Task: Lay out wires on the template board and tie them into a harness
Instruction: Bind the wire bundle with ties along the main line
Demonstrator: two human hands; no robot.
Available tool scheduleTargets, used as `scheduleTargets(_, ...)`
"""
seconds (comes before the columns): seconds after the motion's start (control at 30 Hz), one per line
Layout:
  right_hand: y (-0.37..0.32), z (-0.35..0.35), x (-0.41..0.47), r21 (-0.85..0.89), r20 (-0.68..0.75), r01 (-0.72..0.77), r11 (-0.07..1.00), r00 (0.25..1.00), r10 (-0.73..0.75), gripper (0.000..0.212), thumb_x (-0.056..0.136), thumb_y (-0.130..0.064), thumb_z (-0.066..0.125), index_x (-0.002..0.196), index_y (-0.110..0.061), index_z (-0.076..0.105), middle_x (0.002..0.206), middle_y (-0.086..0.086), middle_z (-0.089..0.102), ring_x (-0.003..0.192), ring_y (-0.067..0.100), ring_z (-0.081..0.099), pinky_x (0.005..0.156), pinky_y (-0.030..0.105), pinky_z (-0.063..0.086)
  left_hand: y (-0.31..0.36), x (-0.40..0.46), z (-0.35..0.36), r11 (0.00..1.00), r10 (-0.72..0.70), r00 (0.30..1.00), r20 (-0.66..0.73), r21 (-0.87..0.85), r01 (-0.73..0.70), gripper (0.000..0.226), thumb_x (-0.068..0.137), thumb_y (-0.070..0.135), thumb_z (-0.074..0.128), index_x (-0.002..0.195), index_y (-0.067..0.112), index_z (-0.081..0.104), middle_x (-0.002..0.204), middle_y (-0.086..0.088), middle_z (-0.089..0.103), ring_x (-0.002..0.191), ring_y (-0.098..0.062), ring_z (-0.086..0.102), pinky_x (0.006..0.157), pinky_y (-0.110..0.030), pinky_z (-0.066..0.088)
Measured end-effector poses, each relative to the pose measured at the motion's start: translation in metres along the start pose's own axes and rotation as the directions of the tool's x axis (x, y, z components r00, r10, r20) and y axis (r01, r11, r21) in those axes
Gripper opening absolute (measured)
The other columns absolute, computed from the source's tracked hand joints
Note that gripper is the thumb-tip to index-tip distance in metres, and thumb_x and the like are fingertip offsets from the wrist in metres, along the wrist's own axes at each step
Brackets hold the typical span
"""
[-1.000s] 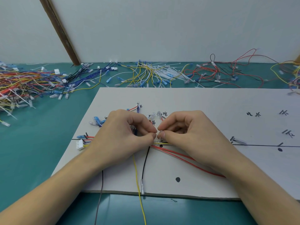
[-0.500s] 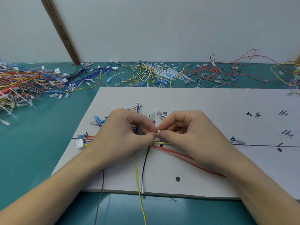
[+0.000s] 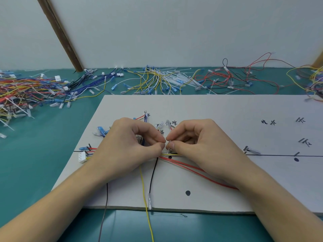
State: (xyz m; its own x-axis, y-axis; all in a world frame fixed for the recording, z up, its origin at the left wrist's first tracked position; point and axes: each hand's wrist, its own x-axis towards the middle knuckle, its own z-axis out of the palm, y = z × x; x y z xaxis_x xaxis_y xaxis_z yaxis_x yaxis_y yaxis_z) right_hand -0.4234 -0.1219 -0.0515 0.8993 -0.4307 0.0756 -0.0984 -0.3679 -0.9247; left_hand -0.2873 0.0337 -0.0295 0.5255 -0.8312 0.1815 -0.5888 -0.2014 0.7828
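A white template board [image 3: 218,109] with black lines, dots and handwritten marks lies on the green table. Along its horizontal line runs a bundle of wires [image 3: 172,154], ending left in a white connector [image 3: 82,157]. Red wires [image 3: 195,169] trail right under my right wrist; a yellow wire [image 3: 144,194] and a black wire [image 3: 151,177] hang over the board's front edge. My left hand [image 3: 130,149] and my right hand [image 3: 199,144] meet fingertip to fingertip above the bundle, thumbs and forefingers pinching a small clear cable tie [image 3: 169,145]. What lies under the palms is hidden.
Heaps of loose wires lie along the back of the table: multicoloured [image 3: 24,91] at left, blue [image 3: 97,79], yellow and white with cable ties [image 3: 160,79], red and black [image 3: 232,77]. A brown wooden strip [image 3: 59,34] leans on the wall. A terminal [image 3: 250,150] lies on the board's line.
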Motion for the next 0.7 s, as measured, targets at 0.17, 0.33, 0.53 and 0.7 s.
scheduleTargets(0.17, 0.0002, 0.0001, 0.0007, 0.0, -0.006, 0.001, 1.0, 1.0, -0.001, 0.01, 0.085, -0.016, 0.076, 0.089, -0.025, 0.077, 0.082, -0.005, 0.078, 0.079, 0.015, 0.075, 0.082, 0.047, 0.061, 0.0001, 0.0004, 0.0022, 1.0, 0.018, 1.0, 0.0, 0.007, -0.018, 0.021, 0.078, 0.005, 0.082, 0.074, 0.026, 0.08, 0.067, 0.009, 0.074, 0.066, -0.006, 0.068, 0.063, -0.009, 0.046)
scheduleTargets(0.33, -0.0009, 0.0002, 0.0, 0.003, 0.0, -0.001, 1.0, 1.0, 0.001, 0.01, 0.088, -0.013, 0.076, 0.088, -0.023, 0.077, 0.082, -0.003, 0.079, 0.079, 0.017, 0.075, 0.082, 0.046, 0.061, -0.0004, 0.0004, 0.0021, 1.0, 0.02, 1.0, 0.011, 0.003, -0.02, 0.02, 0.079, 0.005, 0.082, 0.076, 0.025, 0.08, 0.065, 0.009, 0.073, 0.064, -0.005, 0.068, 0.062, -0.012, 0.048)
scheduleTargets(0.53, 0.0001, -0.0005, 0.0004, -0.01, -0.003, -0.003, 1.0, 1.0, 0.003, 0.009, 0.086, -0.016, 0.078, 0.089, -0.024, 0.077, 0.08, -0.004, 0.078, 0.076, 0.013, 0.074, 0.077, 0.038, 0.06, -0.0022, 0.0008, 0.0002, 1.0, -0.011, 1.0, 0.003, -0.008, 0.011, 0.019, 0.078, 0.006, 0.078, 0.076, 0.024, 0.079, 0.066, 0.006, 0.074, 0.065, -0.008, 0.07, 0.065, -0.015, 0.052)
scheduleTargets(0.7, 0.0002, -0.0006, 0.0002, 0.004, 0.002, 0.0, 1.0, 1.0, 0.0, 0.009, 0.086, -0.017, 0.077, 0.09, -0.025, 0.077, 0.082, -0.004, 0.078, 0.078, 0.015, 0.075, 0.082, 0.046, 0.061, -0.0013, 0.0003, 0.0002, 1.0, 0.007, 1.0, 0.001, -0.005, -0.007, 0.019, 0.078, 0.005, 0.079, 0.075, 0.023, 0.079, 0.066, 0.006, 0.073, 0.063, -0.007, 0.069, 0.063, -0.011, 0.049)
